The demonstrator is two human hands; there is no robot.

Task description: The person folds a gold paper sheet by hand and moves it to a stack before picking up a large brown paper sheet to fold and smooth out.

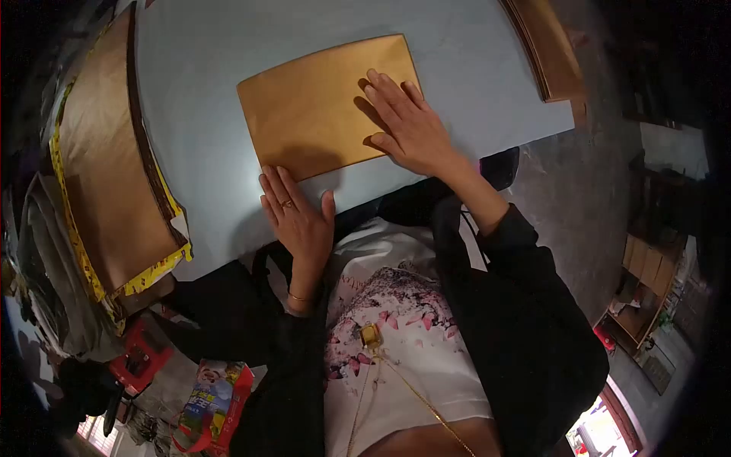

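Observation:
A tan paper sheet, looking like kraft paper, lies flat on the pale grey-blue tabletop. My right hand rests over its right part, palm down, fingers stretched out and the thumb apart. At the sheet's lower left corner is my left hand, with its fingers extended and fingertips right at the paper's edge; a ring and a bracelet show on it. Neither hand grips anything. Shadows of both hands fall on the paper.
To the left lies a stack of brown sheets edged with yellow printed wrapping. Another brown stack sits at the upper right. Below left are a red plastic stool and a colourful printed bag. The table's front edge runs close to my body.

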